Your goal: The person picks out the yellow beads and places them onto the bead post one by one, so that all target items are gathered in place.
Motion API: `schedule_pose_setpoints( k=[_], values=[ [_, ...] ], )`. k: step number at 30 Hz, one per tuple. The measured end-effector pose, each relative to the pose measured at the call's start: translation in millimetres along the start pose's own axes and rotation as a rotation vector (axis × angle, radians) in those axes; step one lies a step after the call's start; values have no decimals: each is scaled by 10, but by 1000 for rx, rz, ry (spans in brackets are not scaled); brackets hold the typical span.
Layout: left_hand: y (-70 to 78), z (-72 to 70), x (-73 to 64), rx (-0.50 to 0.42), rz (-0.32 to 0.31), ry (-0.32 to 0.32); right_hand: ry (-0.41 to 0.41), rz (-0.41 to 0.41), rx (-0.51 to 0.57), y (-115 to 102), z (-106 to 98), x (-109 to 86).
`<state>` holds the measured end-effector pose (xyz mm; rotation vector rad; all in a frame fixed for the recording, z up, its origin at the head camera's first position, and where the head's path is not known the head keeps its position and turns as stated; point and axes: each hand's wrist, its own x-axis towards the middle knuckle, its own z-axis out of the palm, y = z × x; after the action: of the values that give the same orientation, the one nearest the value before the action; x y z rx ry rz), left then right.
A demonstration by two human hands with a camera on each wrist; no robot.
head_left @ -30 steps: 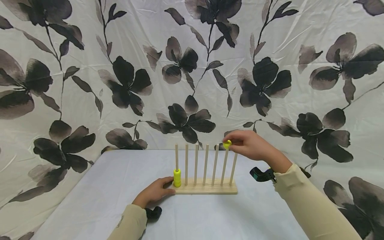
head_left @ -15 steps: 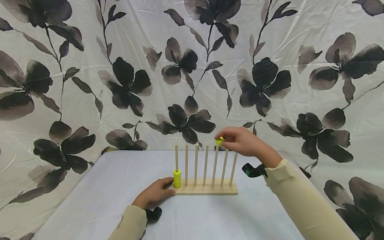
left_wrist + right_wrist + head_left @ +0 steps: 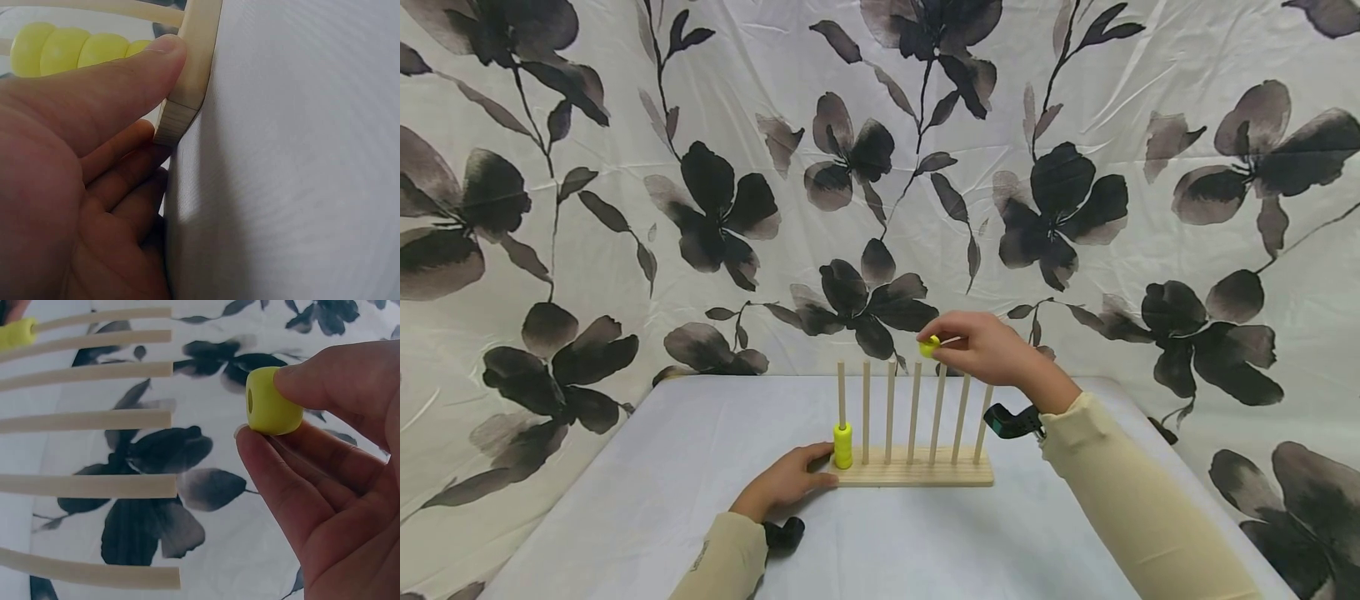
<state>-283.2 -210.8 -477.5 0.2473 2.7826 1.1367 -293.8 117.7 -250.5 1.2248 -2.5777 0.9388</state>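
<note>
A wooden peg rack (image 3: 917, 477) with several upright pegs stands on the white-covered table. Several yellow beads (image 3: 843, 447) are stacked on its leftmost peg; in the left wrist view these beads (image 3: 62, 51) sit side by side beyond the thumb. My left hand (image 3: 786, 481) holds the left end of the base, thumb on the near side and fingers around the end. Between thumb and fingertips, my right hand (image 3: 985, 348) pinches a single yellow bead (image 3: 275, 403) above the peg tops, near the middle of the row. The bead's hole faces the pegs in the right wrist view.
White cloth (image 3: 700, 450) covers the table. Behind it hangs a pale curtain (image 3: 760, 75) printed with dark flowers. The bare pegs (image 3: 87, 486) stand close together below the right hand. A black wrist camera (image 3: 1011, 421) hangs beneath the right wrist.
My right hand has moved left and slightly up with the bead, from over the right-hand pegs towards the middle ones. The left hand and the rack have stayed in place.
</note>
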Motion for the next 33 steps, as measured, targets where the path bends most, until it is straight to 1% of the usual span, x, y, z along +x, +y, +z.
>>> schedule_pose_setpoints(
  k=[5, 11, 20, 33],
  values=[
    [-16, -1, 2, -9, 0, 1, 2, 4, 30, -24, 26, 52],
    [-18, -5, 3, -6, 6, -1, 13, -13, 54, -48, 73, 120],
    [-10, 7, 0, -3, 0, 2, 38, -44, 84, -41, 205, 211],
    [20, -6, -20, -14, 0, 0, 41, 9, 95, -71, 396, 344]
  ],
)
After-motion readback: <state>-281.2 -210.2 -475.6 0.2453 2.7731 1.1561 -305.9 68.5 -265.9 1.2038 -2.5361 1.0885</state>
